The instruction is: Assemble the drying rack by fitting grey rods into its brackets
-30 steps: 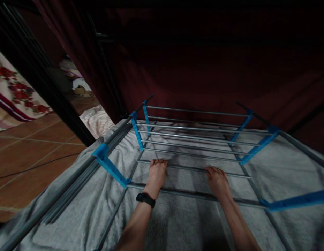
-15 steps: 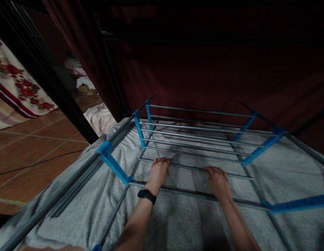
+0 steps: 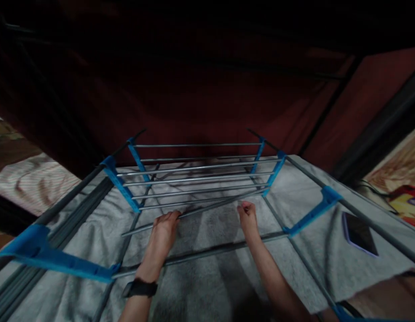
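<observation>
This looks like a home, with a plush grey blanket (image 3: 207, 230) and dark-red curtain (image 3: 194, 107).

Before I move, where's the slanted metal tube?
In the head view, the slanted metal tube crosses the middle, with the left hand on its left half and its right end by a blue bracket.

Reaches forward with a bare left forearm (image 3: 136, 308) and a bare right forearm (image 3: 272, 275), both slanting inward from the lower edge. Holds the black-strapped left wrist (image 3: 149, 270) low, behind a bare left hand (image 3: 164, 229) turned palm down, with fingers bent over in a firm grip. Lifts a bare right hand (image 3: 249, 218) well apart from it, with fingers loosely curled inward.
</observation>
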A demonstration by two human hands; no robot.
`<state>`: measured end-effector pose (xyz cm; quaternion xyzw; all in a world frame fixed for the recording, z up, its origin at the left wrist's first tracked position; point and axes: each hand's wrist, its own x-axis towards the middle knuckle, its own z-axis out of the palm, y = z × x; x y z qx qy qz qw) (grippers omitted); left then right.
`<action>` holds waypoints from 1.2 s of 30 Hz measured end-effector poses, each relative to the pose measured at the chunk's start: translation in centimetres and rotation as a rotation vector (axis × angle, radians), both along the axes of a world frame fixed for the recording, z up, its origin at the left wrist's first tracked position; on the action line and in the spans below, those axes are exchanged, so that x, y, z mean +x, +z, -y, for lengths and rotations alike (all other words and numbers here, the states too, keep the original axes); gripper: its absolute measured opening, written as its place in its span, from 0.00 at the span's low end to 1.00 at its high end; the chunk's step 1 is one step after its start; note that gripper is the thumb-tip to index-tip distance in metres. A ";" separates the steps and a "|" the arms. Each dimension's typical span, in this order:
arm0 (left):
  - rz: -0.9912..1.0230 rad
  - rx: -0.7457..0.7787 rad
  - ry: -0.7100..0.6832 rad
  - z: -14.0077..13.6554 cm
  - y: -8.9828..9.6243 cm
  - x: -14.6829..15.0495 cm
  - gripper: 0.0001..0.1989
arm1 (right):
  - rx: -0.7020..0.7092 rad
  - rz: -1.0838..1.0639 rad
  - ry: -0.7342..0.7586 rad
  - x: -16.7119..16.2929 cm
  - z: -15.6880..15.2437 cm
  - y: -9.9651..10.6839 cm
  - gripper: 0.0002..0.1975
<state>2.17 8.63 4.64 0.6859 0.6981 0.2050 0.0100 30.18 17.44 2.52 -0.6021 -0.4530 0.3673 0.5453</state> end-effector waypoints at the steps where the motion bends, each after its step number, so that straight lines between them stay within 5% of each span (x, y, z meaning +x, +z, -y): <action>1: -0.003 0.010 -0.015 -0.1 -0.2 -0.1 0.16 | -0.059 -0.151 0.041 0.0 -0.2 -0.1 0.12; 5: -0.023 0.043 -0.056 0.1 -0.3 -0.2 0.17 | -0.156 -0.645 0.164 0.5 -0.4 0.1 0.08; 10: -0.096 0.050 -0.016 0.4 0.7 -0.2 0.17 | -0.208 -0.893 0.093 1.7 -0.6 1.0 0.06; 27: -0.127 0.135 -0.090 0.3 0.9 0.1 0.16 | -0.194 -0.946 0.077 1.3 -0.5 1.4 0.07; 36: -0.292 0.084 0.015 1.1 1.6 -0.1 0.19 | -0.121 -0.950 -0.053 4.1 -1.4 2.2 0.03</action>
